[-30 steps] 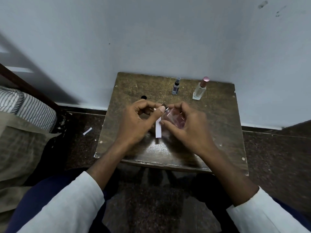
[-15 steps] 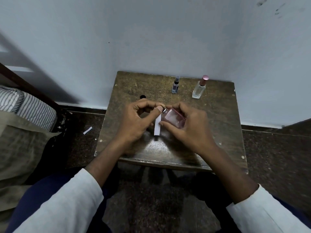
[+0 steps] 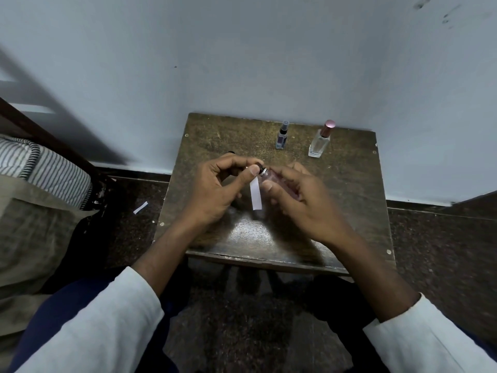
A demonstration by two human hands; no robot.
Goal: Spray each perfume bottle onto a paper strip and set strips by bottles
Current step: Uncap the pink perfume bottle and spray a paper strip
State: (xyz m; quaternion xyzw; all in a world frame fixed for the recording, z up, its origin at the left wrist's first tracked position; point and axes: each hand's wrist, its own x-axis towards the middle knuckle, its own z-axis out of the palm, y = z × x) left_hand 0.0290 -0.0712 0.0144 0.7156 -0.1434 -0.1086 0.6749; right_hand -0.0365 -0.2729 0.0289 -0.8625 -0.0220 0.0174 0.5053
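paper strip (image 3: 255,194) tilted slightly, pink bottle (image 3: 271,179) lowered

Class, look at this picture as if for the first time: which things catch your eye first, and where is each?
First, the two hands at the middle of the small table: the left hand pinches a white paper strip that hangs down, and the right hand holds a pink bottle tilted beside it. At the table's far edge stand a small dark bottle and a clear bottle with a pink cap. Another strip lies on the floor to the left.
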